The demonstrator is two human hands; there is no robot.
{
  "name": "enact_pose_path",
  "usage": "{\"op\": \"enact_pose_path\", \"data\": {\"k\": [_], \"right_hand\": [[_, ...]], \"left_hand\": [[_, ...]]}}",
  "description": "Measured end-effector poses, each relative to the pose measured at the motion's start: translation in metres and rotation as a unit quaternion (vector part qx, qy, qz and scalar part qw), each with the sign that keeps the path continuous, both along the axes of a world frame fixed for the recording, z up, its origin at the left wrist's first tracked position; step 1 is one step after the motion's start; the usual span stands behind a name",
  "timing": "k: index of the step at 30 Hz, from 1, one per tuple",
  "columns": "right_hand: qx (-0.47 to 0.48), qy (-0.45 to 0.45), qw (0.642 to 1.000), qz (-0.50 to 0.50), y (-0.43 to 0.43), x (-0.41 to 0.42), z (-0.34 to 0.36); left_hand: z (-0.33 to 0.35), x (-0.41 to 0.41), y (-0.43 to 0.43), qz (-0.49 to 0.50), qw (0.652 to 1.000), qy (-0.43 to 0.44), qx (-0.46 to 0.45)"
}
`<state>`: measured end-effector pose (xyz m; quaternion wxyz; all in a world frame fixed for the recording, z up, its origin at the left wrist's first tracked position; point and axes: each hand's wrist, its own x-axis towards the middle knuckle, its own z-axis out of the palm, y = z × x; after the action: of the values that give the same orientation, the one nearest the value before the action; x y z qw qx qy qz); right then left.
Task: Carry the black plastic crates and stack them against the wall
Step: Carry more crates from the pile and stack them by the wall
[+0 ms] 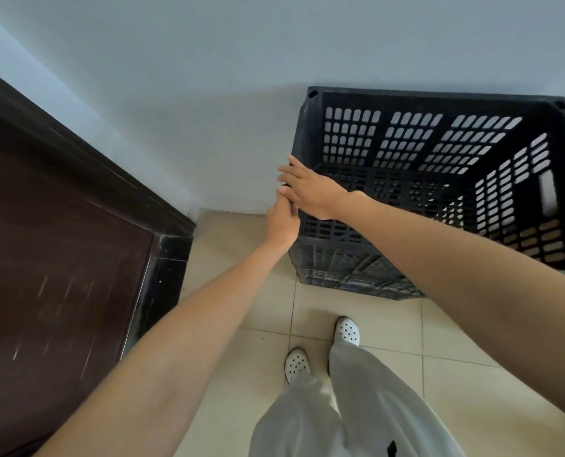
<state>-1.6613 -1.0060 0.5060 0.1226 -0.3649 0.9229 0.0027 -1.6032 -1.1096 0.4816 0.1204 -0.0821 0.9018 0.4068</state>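
Observation:
A black plastic crate point(439, 99) with slotted walls stands open-topped against the pale wall point(208, 77). It sits on a second black crate point(344, 275), of which only the lower front shows. Both my hands are at the top crate's left wall. My left hand point(282, 219) is curled around the outside of that wall. My right hand point(311, 189) reaches across from the right and lies over the rim just above it, fingers hooked past the outer edge. The two hands touch each other. The crate's inside looks empty.
A dark brown door point(60, 258) with a black frame point(165, 255) fills the left side, close to the crates. My feet in white perforated shoes point(347, 331) stand on beige floor tiles point(456, 374) just in front of the stack.

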Motion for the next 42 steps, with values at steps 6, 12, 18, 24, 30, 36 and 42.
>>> {"op": "enact_pose_path", "data": {"k": [6, 12, 18, 24, 30, 36, 42], "right_hand": [[-0.095, -0.108, 0.986, -0.084, 0.000, 0.004, -0.004], [-0.137, -0.164, 0.970, -0.117, 0.004, 0.003, -0.011], [-0.060, -0.105, 0.987, -0.110, 0.003, 0.008, 0.000], [-0.126, -0.056, 0.970, -0.202, 0.045, 0.080, -0.006], [-0.024, 0.001, 0.924, -0.381, 0.143, 0.138, -0.027], [0.013, 0.005, 0.903, -0.428, 0.145, 0.142, -0.028], [-0.054, -0.058, 0.879, -0.469, 0.155, 0.161, -0.020]], "left_hand": [[-0.001, 0.004, 0.001, 0.001, 0.999, 0.034, 0.010], [-0.008, 0.004, 0.004, 0.018, 0.996, 0.087, -0.011], [-0.006, 0.000, 0.002, -0.018, 0.996, 0.081, -0.011], [-0.010, 0.014, -0.007, -0.175, 0.935, 0.155, -0.267], [-0.009, 0.041, 0.054, -0.346, 0.856, 0.208, -0.324], [-0.008, 0.041, 0.059, -0.361, 0.843, 0.169, -0.360], [0.008, 0.048, 0.071, -0.380, 0.875, 0.056, -0.295]]}}
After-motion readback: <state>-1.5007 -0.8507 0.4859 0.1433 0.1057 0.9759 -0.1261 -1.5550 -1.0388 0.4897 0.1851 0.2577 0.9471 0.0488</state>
